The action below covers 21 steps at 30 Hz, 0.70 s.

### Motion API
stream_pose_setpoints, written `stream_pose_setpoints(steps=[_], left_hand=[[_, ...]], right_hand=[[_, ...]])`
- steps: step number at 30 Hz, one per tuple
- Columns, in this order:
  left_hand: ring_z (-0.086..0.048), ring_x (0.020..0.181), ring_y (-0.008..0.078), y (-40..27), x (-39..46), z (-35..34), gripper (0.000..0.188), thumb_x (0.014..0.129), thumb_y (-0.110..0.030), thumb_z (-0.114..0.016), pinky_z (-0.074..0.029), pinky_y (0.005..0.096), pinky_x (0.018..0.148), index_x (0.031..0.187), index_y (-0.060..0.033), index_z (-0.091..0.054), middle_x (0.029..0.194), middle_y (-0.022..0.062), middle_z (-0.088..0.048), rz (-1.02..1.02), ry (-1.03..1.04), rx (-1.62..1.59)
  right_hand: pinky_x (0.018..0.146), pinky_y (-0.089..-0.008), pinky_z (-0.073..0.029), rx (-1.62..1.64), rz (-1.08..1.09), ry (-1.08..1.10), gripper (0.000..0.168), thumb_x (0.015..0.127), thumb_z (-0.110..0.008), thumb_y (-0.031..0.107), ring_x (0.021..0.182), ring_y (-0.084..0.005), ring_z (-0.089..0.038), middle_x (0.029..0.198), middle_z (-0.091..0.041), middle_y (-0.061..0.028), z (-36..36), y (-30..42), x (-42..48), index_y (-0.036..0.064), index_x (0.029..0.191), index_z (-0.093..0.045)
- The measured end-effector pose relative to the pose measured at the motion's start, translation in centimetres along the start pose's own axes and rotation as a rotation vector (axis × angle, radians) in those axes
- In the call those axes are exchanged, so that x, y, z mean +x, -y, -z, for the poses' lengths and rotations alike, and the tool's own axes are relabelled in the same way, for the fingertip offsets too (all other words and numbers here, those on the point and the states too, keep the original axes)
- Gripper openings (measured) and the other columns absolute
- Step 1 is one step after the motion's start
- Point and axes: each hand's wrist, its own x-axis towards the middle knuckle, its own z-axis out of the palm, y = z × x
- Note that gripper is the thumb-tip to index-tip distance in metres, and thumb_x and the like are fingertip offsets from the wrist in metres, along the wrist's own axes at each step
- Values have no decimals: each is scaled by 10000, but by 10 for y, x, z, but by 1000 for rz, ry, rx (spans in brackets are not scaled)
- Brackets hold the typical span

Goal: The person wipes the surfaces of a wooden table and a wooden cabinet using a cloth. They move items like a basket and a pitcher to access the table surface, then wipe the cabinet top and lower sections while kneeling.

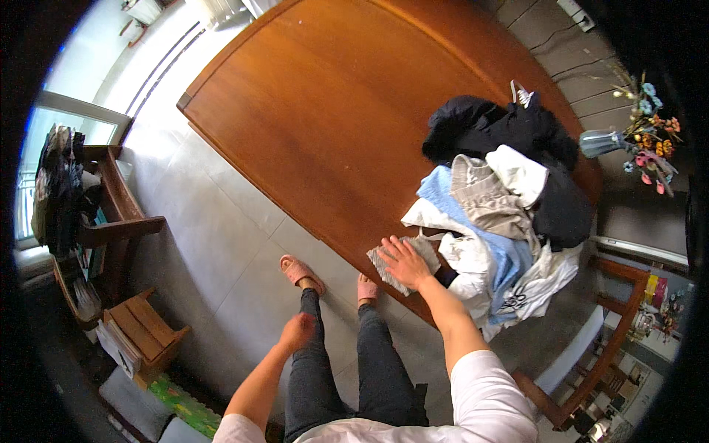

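Note:
My right hand (pixel 409 263) lies flat on a grey textured cloth (pixel 387 275) at the near edge of a brown wooden table (pixel 310 138). The fingers are slightly apart and point away from me. Right beside the cloth is a heap of clothes: a white garment (pixel 468 256), a light blue garment (pixel 440 185), beige shorts or trousers with a gathered waistband (pixel 476 191) and a black garment (pixel 476 124). My left hand (pixel 298 332) hangs in front of my left leg, away from the table. It looks curled and is blurred; nothing in it can be made out.
Past the table's right end stands a glass vase (pixel 601 144) with flowers. A wooden chair (pixel 565 410) is at the lower right. On the left are a wooden shelf (pixel 124 230) and a wooden stool (pixel 141 326). Grey tiled floor (pixel 238 277) lies under my pink slippers (pixel 302 274).

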Motion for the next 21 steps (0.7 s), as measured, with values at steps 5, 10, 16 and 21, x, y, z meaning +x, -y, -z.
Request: stream_pose_setpoints(steps=[5, 10, 16, 21], left_hand=[[-680, 920, 324, 33, 110, 82, 318, 839, -192, -678, -524, 419, 812, 1120, -46, -650, 997, 183, -706, -16, -174, -102], [-586, 1119, 330, 25, 261, 195, 461, 911, -298, -624, -461, 408, 951, 1221, 29, -530, 1192, 206, -618, 249, -562, -526], [-377, 1350, 397, -95, 363, 276, 777, 915, -501, -552, -321, 473, 1111, 1436, 36, -345, 1463, 272, -379, 493, -1192, -541], [-402, 1318, 444, -127, 360, 277, 785, 912, -509, -540, -319, 505, 1108, 1439, 40, -348, 1408, 298, -441, 485, -1277, -466]], right_hand=[[1205, -459, -141, 85, 104, 23, 632, 953, -518, 447, 1499, -268, -143, 1623, -188, -44, -17, -6, 81, 273, 1525, -311], [1175, -557, -204, 152, -192, -290, 672, 945, -480, 479, 1499, -321, -142, 1632, -153, -79, 7, -83, 209, 265, 1545, -266], [1161, -498, -247, 95, -625, -677, 563, 944, -541, 227, 1410, -427, -292, 1546, -285, -221, 14, -104, 255, 37, 1452, -389], [1145, -516, -263, 45, -131, -87, 566, 913, -537, 287, 1454, -343, -267, 1559, -336, -108, -34, 65, 229, 126, 1447, -443]])
